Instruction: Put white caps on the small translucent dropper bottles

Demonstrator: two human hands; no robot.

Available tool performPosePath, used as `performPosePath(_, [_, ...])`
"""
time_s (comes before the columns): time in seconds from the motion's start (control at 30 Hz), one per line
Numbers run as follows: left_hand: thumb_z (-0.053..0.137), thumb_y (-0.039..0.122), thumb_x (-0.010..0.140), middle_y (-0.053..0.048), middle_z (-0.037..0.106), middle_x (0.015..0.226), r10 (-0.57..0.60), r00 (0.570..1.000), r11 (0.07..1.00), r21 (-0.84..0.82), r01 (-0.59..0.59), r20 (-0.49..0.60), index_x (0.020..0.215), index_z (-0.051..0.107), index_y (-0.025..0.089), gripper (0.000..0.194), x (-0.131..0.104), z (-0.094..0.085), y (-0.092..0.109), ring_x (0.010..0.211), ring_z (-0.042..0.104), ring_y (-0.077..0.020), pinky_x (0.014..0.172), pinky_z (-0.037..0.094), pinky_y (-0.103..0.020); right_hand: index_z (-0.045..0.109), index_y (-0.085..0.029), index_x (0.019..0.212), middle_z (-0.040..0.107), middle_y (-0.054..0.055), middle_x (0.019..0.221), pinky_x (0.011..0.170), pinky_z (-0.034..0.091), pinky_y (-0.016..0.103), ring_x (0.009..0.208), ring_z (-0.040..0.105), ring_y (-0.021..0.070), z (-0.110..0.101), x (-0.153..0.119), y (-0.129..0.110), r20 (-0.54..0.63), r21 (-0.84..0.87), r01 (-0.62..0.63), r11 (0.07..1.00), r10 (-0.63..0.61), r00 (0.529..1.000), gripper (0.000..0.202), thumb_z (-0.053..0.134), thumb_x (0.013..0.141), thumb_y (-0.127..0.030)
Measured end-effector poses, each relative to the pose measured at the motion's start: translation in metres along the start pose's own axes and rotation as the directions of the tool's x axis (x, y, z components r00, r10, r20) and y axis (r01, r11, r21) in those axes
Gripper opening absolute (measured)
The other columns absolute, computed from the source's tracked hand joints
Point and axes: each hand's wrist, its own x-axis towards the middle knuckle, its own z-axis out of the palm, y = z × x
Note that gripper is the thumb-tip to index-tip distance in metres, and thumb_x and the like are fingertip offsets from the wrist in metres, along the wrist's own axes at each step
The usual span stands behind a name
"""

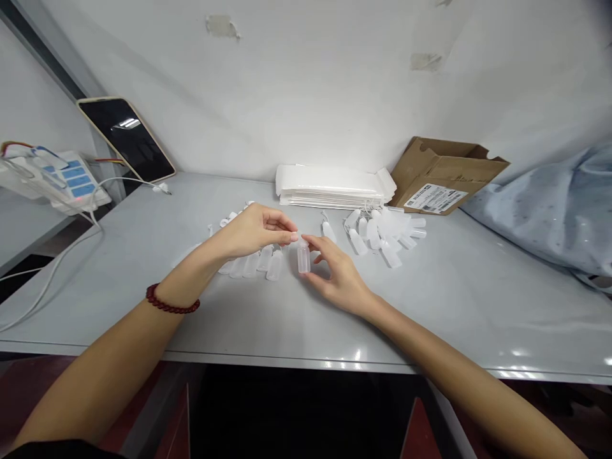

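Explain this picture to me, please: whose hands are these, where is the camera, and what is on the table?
There is no machine here: a person works with two bare hands. The one picture comes from a camera worn on the person's head, looking forward and down. The right hand holds a small translucent piece between thumb and fingers. The left hand is at its top; whether it grips anything is too small to tell. On the gray table lie similar pieces partly hidden by the left arm, a pile of more to the right, a white stack behind, and an open cardboard box.
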Motion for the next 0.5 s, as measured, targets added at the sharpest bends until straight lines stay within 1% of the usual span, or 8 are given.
performPosePath(0.2, [0.069, 0.043, 0.076, -0.002, 0.071, 0.076, 0.028, 1.000, 0.999, 0.017, -0.028, 0.013, 0.087, 0.076, 0.021, 0.026, 0.0030, 0.0052, -0.0037, 0.076, 0.063, -0.0163, 0.069, 0.050, -0.027, 0.036, -0.025, 0.144, 0.056, 0.010, 0.115, 0.080, 0.055, 0.041, 0.097, 0.058, 0.0224, 0.0002, -0.0022, 0.0028, 0.023, -0.065, -0.012, 0.998, 0.013, 1.000, 0.063, 0.055, 0.085, -0.018])
performPosePath(0.33, [0.068, 0.044, 0.077, -0.003, 0.070, 0.074, 0.040, 0.999, 0.999, 0.037, -0.041, 0.013, 0.088, 0.077, 0.021, 0.026, 0.0043, 0.0070, -0.0054, 0.073, 0.061, -0.0158, 0.066, 0.049, -0.026, 0.035, -0.025, 0.145, 0.057, 0.010, 0.115, 0.080, 0.055, 0.041, 0.094, 0.059, 0.0217, 0.0003, -0.0039, 0.0055, 0.022, -0.076, 0.010, 0.997, -0.009, 1.000, 0.063, 0.055, 0.086, -0.018])
performPosePath(0.5, [0.065, 0.047, 0.078, -0.002, 0.067, 0.069, 0.066, 0.997, 0.993, 0.093, -0.069, 0.035, 0.086, 0.077, 0.022, 0.029, 0.0041, 0.0064, -0.0047, 0.067, 0.057, -0.0148, 0.060, 0.046, -0.025, 0.038, -0.027, 0.144, 0.059, 0.010, 0.117, 0.083, 0.056, 0.042, 0.102, 0.060, 0.0233, 0.0019, -0.0048, 0.0089, 0.014, -0.093, 0.053, 0.994, -0.051, 0.999, 0.059, 0.052, 0.088, -0.017])
